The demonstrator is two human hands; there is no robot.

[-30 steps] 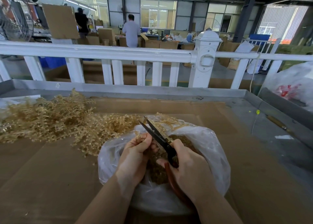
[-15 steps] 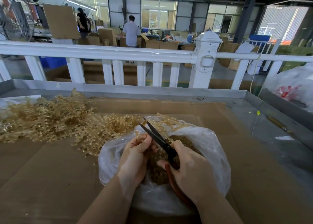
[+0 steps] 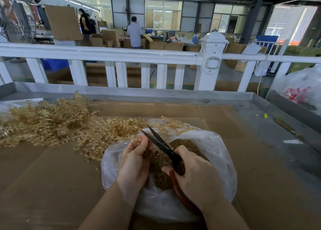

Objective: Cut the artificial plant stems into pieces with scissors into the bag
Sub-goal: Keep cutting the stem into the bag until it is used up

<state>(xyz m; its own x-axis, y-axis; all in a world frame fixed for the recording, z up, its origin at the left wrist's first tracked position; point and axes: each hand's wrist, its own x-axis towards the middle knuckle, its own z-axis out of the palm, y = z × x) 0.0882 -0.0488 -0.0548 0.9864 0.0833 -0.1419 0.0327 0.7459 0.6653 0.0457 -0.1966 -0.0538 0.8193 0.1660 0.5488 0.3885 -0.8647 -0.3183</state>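
A clear plastic bag (image 3: 217, 153) lies open in front of me, partly filled with golden cut pieces (image 3: 161, 176). Over its mouth my left hand (image 3: 135, 158) pinches a short golden stem piece (image 3: 135, 142). My right hand (image 3: 194, 176) grips the red handles of black-bladed scissors (image 3: 159, 144), whose blades stand apart and point up and left beside the left fingers. A big heap of golden artificial plant stems (image 3: 52, 123) spreads over the cardboard to the left of the bag.
Brown cardboard (image 3: 43, 186) covers the grey metal table (image 3: 278, 118). A white railing (image 3: 121, 56) runs along the far edge. Another plastic bag with red contents (image 3: 302, 89) sits at the right. People and boxes stand far behind.
The scissor blades have narrowed slightly beside the left fingers. Both hands stay over the bag's mouth.
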